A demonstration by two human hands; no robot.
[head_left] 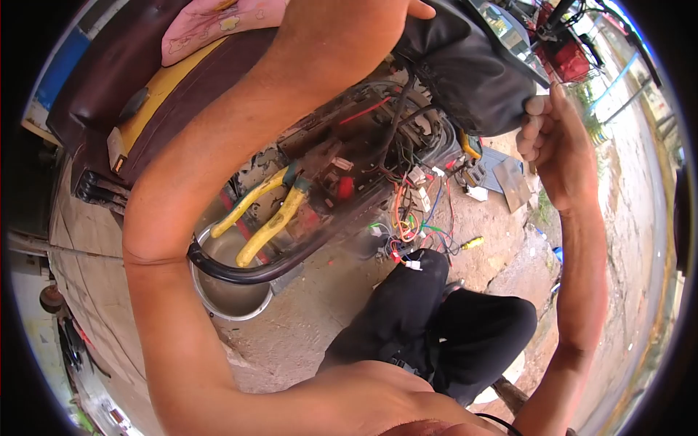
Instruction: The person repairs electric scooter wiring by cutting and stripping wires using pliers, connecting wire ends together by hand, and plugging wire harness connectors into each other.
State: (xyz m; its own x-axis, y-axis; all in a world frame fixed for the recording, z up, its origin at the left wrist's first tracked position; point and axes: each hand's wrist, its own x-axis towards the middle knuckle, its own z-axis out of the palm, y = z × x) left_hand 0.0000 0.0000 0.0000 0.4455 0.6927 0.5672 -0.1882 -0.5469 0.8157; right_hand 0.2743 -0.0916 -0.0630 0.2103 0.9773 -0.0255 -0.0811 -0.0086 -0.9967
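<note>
While the left hand (418,9) seems hidden, right hand (552,138) pinches black cover (472,73).

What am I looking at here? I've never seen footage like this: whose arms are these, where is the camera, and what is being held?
One picture, from a fisheye camera on a person's head, looking down; edges bend. Both bare arms are the wearer's. The right hand grips the edge of a black cover on a scooter-like vehicle. The left hand reaches over its top, mostly out of view. Below sits an opened compartment with loose coloured wires and yellow-handled pliers. A metal bowl stands on the dirt ground.
</note>
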